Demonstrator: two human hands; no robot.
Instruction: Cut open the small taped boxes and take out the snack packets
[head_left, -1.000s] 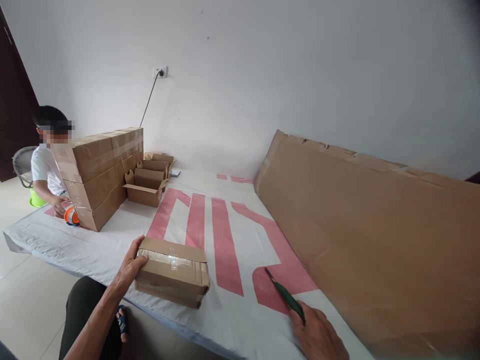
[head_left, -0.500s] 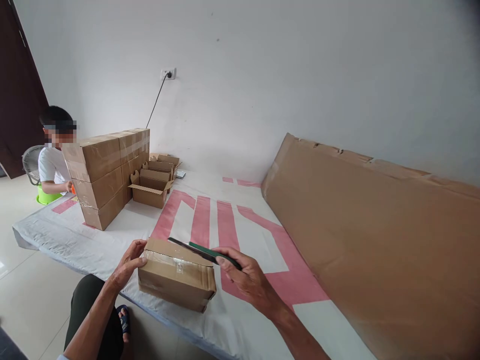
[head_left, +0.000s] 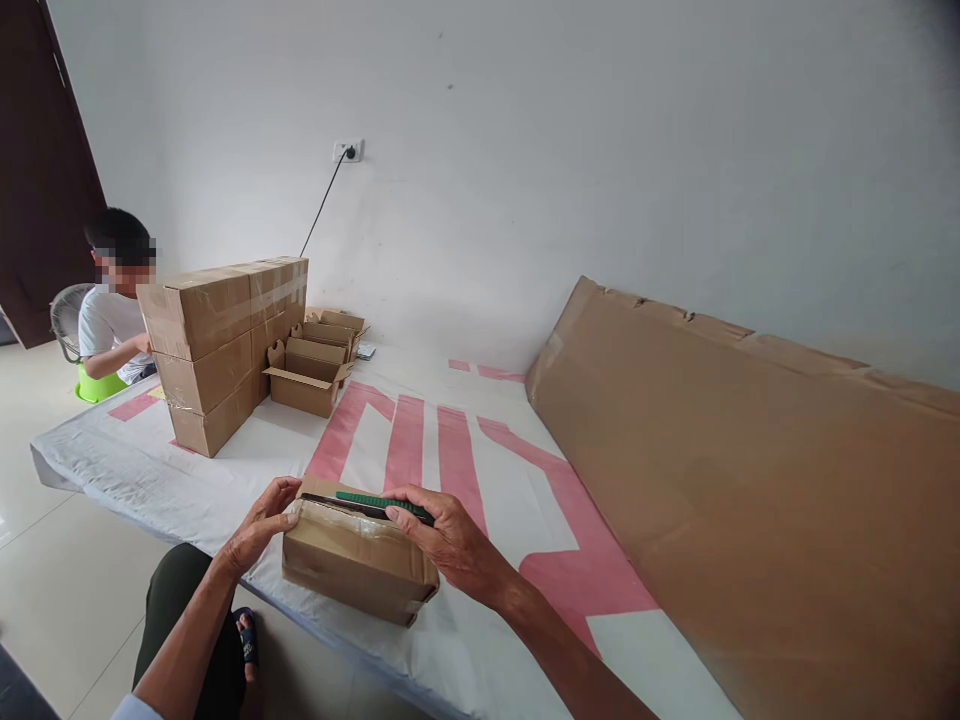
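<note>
A closed cardboard box (head_left: pixel 352 565) with clear tape along its top edge lies near the front edge of the cloth-covered surface. My left hand (head_left: pixel 264 522) grips the box's left end, its thumb on the top edge and its fingers round the far side. In my right hand (head_left: pixel 442 535) is a green box cutter (head_left: pixel 367 502) with a long dark blade. The blade lies along the taped top seam, pointing towards my left hand. How deep it sits in the seam cannot be made out.
Stacked taped boxes (head_left: pixel 214 350) stand at the left, with open boxes (head_left: pixel 304 380) beside them. A large cardboard sheet (head_left: pixel 735 460) leans at the right against the wall. Behind the stack sits another person (head_left: pixel 112 320), near a fan (head_left: pixel 69 310). A cord (head_left: pixel 324 205) hangs from a socket.
My right hand has moved left and brought the box cutter down along the box's top seam. My left hand keeps its hold on the box. The view has shifted slightly.
</note>
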